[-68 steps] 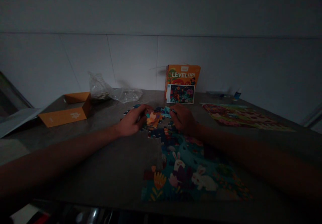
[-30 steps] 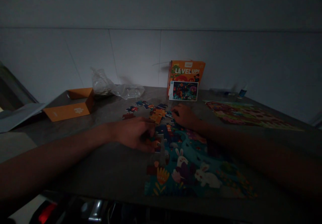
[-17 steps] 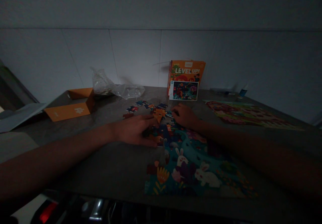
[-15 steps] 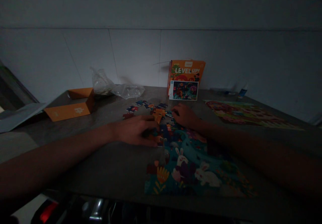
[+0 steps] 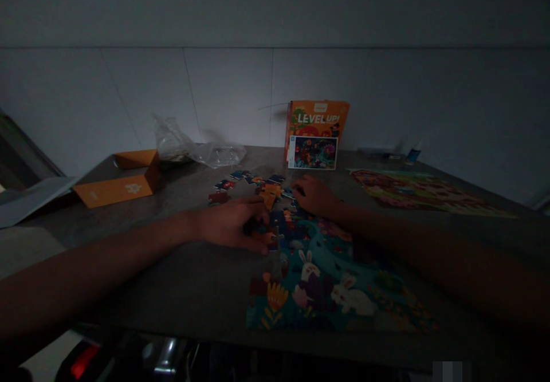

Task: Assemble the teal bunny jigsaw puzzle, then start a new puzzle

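A partly joined jigsaw puzzle (image 5: 318, 279), with white rabbits and flowers on dark teal, lies on the grey table. At its left edge my left hand (image 5: 230, 221) has thumb and fingers curled round a jigsaw piece (image 5: 268, 239), which is partly covered by them. My right hand (image 5: 315, 195) rests at the puzzle's upper edge with its fingers bent together, close to a pale-edged piece (image 5: 287, 193). What those fingertips hold, if anything, is hidden. Between the hands lies an orange section (image 5: 270, 194), and several loose pieces (image 5: 224, 185) are spread just beyond.
An orange LEVEL UP! box (image 5: 320, 117) stands by the wall, a picture card (image 5: 314, 153) leaning on it. To the left are an open orange box tray (image 5: 118, 190) and clear plastic bags (image 5: 172, 140). Another puzzle (image 5: 421, 192) and a small bottle (image 5: 413, 155) lie right.
The fingers of my left hand have curled a little more and its thumb has shifted slightly at the piece. My right hand stays in about the same place. The view has shifted slightly.
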The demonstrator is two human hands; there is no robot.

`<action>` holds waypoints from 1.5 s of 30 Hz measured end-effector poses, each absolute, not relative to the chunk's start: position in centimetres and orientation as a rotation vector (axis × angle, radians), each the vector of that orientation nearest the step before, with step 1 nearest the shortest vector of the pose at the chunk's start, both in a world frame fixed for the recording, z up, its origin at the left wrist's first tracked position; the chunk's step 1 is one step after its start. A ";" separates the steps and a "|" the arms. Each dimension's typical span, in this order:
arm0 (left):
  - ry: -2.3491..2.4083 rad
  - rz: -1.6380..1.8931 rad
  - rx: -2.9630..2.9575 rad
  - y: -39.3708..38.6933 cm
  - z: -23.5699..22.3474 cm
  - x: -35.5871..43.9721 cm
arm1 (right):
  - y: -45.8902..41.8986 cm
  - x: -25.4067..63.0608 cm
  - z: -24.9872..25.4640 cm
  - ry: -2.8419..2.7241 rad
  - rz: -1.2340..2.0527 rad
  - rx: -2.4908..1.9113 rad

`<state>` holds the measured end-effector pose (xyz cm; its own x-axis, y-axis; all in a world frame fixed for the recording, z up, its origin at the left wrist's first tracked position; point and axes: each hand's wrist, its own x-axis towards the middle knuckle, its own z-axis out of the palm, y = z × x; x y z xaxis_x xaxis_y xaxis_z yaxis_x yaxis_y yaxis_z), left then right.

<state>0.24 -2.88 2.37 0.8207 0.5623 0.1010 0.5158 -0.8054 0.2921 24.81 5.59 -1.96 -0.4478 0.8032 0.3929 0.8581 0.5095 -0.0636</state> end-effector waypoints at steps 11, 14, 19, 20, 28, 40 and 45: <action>0.963 0.061 2.685 -3.2 3.9 -1.0 | 5.6 24.8 -2.1 -2.388 -0.227 -1.372; 0.935 0.109 2.635 -3.1 3.7 -0.9 | 5.6 24.8 -2.0 -2.405 -0.229 -1.359; 0.807 0.324 2.284 -3.7 2.9 -0.1 | 5.6 24.8 -2.0 -2.394 -0.204 -1.361; 0.780 0.321 2.195 -4.0 2.9 0.1 | 5.6 24.8 -2.0 -2.391 -0.200 -1.357; 0.625 0.252 2.404 -5.4 3.5 0.9 | 5.6 24.7 -2.0 -2.385 -0.198 -1.375; 0.539 0.369 2.456 -4.9 3.5 0.8 | 5.8 24.8 -2.2 -2.383 -0.174 -1.348; 0.385 0.381 2.425 -5.1 3.3 1.0 | 5.6 24.7 -2.0 -2.395 -0.192 -1.357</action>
